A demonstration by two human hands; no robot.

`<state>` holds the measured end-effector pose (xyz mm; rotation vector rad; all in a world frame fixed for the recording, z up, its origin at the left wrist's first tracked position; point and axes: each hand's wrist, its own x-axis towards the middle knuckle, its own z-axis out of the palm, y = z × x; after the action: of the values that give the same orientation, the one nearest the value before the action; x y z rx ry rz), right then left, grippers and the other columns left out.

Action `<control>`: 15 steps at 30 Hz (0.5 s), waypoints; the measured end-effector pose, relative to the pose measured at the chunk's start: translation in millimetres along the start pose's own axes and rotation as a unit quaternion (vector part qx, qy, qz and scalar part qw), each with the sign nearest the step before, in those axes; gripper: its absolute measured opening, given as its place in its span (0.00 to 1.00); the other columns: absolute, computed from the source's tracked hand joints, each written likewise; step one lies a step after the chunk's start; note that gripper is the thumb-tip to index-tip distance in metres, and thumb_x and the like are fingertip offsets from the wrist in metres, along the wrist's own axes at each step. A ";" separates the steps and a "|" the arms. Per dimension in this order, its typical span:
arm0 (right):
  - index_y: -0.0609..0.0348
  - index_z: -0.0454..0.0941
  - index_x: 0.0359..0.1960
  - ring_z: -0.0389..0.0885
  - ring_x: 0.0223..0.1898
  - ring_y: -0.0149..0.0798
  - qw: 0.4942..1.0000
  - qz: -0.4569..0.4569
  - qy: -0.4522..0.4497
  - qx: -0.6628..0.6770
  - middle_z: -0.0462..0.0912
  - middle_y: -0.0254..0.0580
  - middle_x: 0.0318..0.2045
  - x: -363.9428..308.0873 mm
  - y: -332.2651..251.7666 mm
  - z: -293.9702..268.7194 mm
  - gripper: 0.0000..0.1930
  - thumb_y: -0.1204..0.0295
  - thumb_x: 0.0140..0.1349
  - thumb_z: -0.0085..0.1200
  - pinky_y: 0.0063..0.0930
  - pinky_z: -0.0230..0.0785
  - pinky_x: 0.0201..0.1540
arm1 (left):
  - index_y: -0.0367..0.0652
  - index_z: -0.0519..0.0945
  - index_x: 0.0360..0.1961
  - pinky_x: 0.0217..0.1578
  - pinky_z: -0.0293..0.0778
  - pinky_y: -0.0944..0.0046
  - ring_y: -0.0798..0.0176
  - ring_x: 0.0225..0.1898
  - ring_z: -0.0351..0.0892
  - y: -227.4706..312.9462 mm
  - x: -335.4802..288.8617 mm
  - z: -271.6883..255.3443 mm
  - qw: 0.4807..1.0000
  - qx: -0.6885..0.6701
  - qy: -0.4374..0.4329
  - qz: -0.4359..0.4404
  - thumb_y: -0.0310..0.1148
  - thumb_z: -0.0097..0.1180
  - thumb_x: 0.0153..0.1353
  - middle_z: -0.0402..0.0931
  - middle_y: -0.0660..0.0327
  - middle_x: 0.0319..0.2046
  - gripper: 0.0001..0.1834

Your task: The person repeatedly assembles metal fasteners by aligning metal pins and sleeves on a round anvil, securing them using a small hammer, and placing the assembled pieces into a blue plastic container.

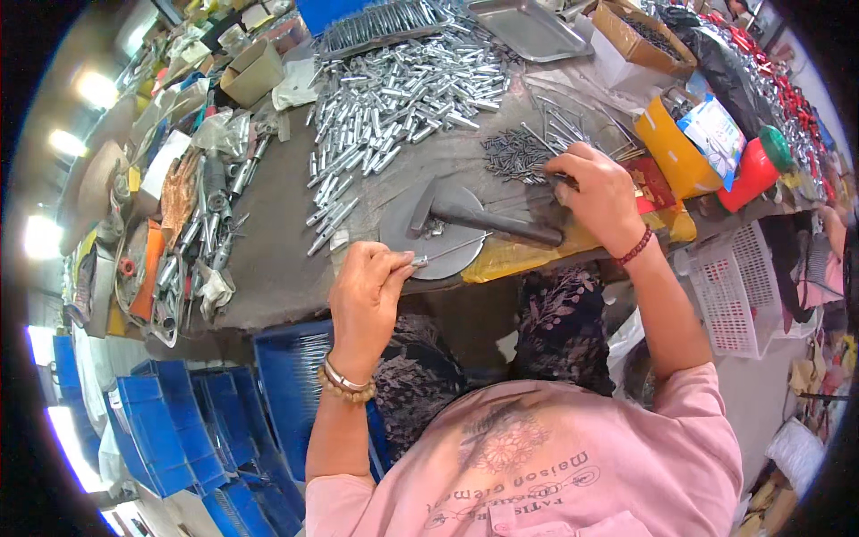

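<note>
My left hand (362,291) is at the table's front edge, thumb and fingers pinched on the end of a thin metal rod (456,245). The rod slants over a round grey metal plate (458,268). On that plate rests the head of a hammer (488,221), its dark handle pointing right. My right hand (598,192) is closed beside a heap of small dark pins (514,156); what its fingertips hold, if anything, is hidden. Thin metal rods (565,125) lie just beyond it.
A large pile of shiny metal sleeves (403,98) covers the far middle. A metal tray (530,31), a cardboard box (644,40), a yellow container (680,148) and a red bottle (752,174) stand behind and right. Tools (210,201) crowd the left; blue bins (170,430) sit below.
</note>
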<state>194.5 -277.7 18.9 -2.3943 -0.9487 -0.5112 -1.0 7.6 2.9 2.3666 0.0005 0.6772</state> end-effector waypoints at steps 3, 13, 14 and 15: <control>0.53 0.87 0.43 0.85 0.46 0.51 0.999 -0.017 -0.036 -0.024 0.83 0.42 0.39 0.4 9.4 -1.3 0.12 0.78 0.56 0.64 0.42 0.79 0.49 | 0.42 0.89 0.41 0.40 0.78 0.55 0.51 0.40 0.83 -2.1 -1.1 2.2 1.000 0.006 0.001 -0.001 0.26 0.71 0.61 0.80 0.57 0.38 0.07; 0.54 0.87 0.43 0.84 0.48 0.52 0.996 -0.049 -0.078 -0.011 0.82 0.42 0.41 6.1 10.2 2.6 0.14 0.80 0.55 0.61 0.44 0.77 0.52 | 0.39 0.88 0.43 0.44 0.76 0.59 0.55 0.42 0.80 -2.7 -2.7 1.9 1.000 0.006 -0.003 -0.001 0.23 0.71 0.62 0.79 0.57 0.39 0.08; 0.54 0.87 0.43 0.84 0.48 0.52 0.996 -0.049 -0.079 -0.011 0.82 0.42 0.41 5.1 12.1 2.3 0.14 0.80 0.55 0.61 0.44 0.77 0.52 | 0.39 0.88 0.43 0.44 0.76 0.59 0.54 0.42 0.80 -2.2 -2.9 1.6 1.000 0.005 -0.003 -0.003 0.23 0.71 0.63 0.79 0.57 0.39 0.08; 0.54 0.87 0.43 0.84 0.49 0.52 0.995 -0.042 -0.088 -0.019 0.82 0.42 0.41 3.6 14.6 1.9 0.14 0.81 0.55 0.61 0.45 0.77 0.52 | 0.39 0.88 0.43 0.44 0.76 0.59 0.54 0.42 0.80 -2.2 -3.2 1.4 1.000 0.005 -0.002 -0.004 0.23 0.71 0.63 0.79 0.57 0.39 0.08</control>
<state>207.7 -283.8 14.6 -2.4728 -1.1303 -0.3542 -2.8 7.9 -0.9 2.3759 0.0114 0.6693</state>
